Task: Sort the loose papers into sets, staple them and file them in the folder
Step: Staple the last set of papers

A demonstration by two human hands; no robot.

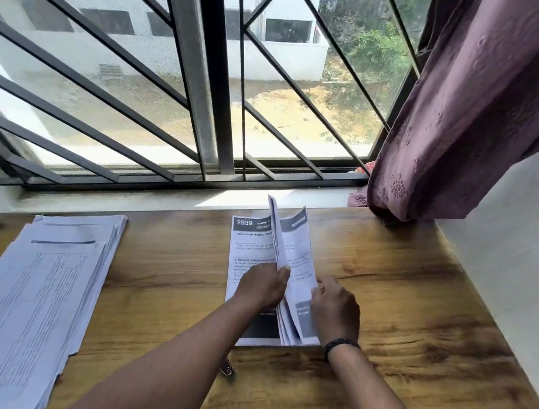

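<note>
We work at a wooden desk point(383, 320) with strong brown grain, pushed up against a pale sill under a window point(175, 74) barred by a dark metal grille. Outside we see a white building and some green scrub on sandy ground. A plum-coloured curtain point(476, 111) hangs at the right, its hem bunched on the desk's far corner, beside a plain white wall.

Papers: a small set of sheets point(290, 275) lies near the middle of the desk. Our left hand point(263, 287) holds some leaves lifted on edge, thumb and fingers curled on them; our right hand point(333, 309), a dark band at the wrist, grips the right-hand leaves near their lower edge. The bottom sheet's header reads "2939", with "Tablecloth Replacement" partly legible beneath; the rest is blurred.

A larger stack of papers point(36, 294), printed with tables too small to read, lies well apart at the left. A small metal object point(227, 369) peeks out beside our left forearm; we cannot tell what it is.
</note>
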